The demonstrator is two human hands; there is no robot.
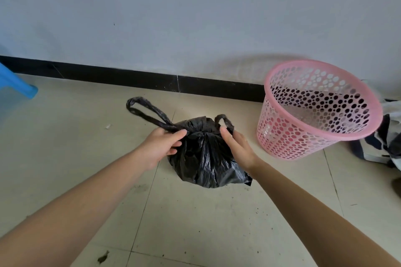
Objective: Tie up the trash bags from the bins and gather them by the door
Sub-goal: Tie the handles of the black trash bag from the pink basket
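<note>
Step in hand: tying. The trash bag (206, 158) sits on the floor (195, 223) beside the pink bin (319, 110). The left grip (161, 145) pinches one handle loop (147, 110); the right grip (235, 144) holds the other. Probable next move: cinch the knot tight.

A trash bag (206, 158) sits on the floor (195, 223) at centre, a little in front of the baseboard (130, 77) that runs along the wall behind it. The left hand (160, 147) grips the bag's neck from the left, where one handle loop (147, 112) trails back and left, and the right hand (236, 147) holds the other loop (225, 121) on the right. Right of the bag, near the baseboard, stands a perforated bin (314, 110) with a heap of cloth (386, 143) just beyond it, and a stool leg (15, 84) shows at the far left edge.
</note>
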